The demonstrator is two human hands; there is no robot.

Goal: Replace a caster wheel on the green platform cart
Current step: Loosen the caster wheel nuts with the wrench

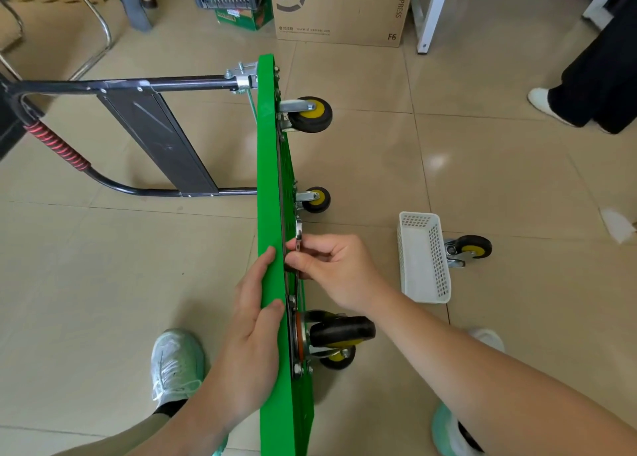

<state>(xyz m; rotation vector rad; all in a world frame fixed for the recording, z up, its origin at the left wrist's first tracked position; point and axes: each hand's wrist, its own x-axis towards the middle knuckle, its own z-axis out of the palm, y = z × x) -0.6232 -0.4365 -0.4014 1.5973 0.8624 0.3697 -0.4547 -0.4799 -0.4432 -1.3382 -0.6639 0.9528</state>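
Your left hand (256, 321) is nearest, laid with fairly straight fingers against the left face and top edge of the green cart (270, 186), steadying it rather than clutching it. That cart stands on its side on the floor (379, 166), its deck running from near to far, wheels pointing right and its black handle (120, 85) lying out to the left.

Your right hand (331, 269) sits just across the deck on the wheel side, fingers curled and pinching a silver wrench (298, 235). The wrench's long axis follows the deck, its head pointing far, away from your fingers. It lies between the near wheel (341, 331) and the middle wheel (315, 199); which bolt it sits on, you cannot tell.

A loose wheel (470, 249) lies on the floor well to the right, just behind the white basket (422, 259). Your right hand is much the nearer to it, so any reach is likely rightward and down.
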